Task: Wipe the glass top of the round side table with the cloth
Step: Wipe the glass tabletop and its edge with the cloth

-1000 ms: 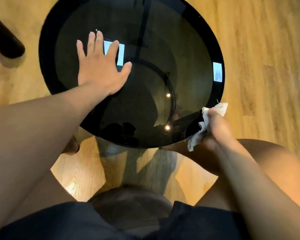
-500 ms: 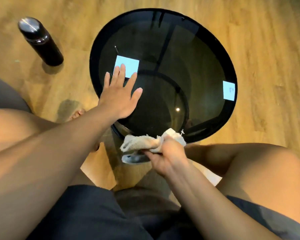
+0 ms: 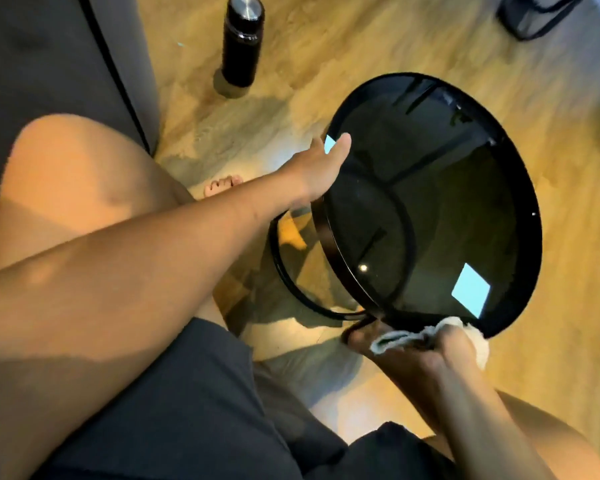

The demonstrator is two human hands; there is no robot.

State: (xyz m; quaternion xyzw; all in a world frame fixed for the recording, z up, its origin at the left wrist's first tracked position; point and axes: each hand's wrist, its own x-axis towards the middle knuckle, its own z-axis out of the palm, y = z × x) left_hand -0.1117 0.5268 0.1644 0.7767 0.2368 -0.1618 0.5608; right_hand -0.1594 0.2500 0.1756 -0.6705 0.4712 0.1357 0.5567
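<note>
shorts (image 3: 174, 403): dark fabric lay nearest the camera, on the near side of the table, with bare thighs to either side.
right hand (image 3: 426, 355): closed around the cloth, at the table's near edge, knuckles just below the rim.
cloth (image 3: 478, 344): pale and bunched, gripped in the right hand and pressed against the table's near rim; one end stuck out toward the left hand's side.
table (image 3: 520, 216): round, with a black rim and a dark glass top showing bright square reflections; its lower ring base (image 3: 284, 271) showed beneath on the left-hand side.
left hand (image 3: 319, 168): fingers spread open and flat, holding nothing, resting on the table's left edge, partly on the glass.
foot (image 3: 222, 185): bare toes on the wooden floor (image 3: 361, 43), just left of the table.
bottle (image 3: 241, 39): black with a silver cap, upright on the floor beyond the table, to its left.
sofa (image 3: 49, 64): grey, far left of the table.
</note>
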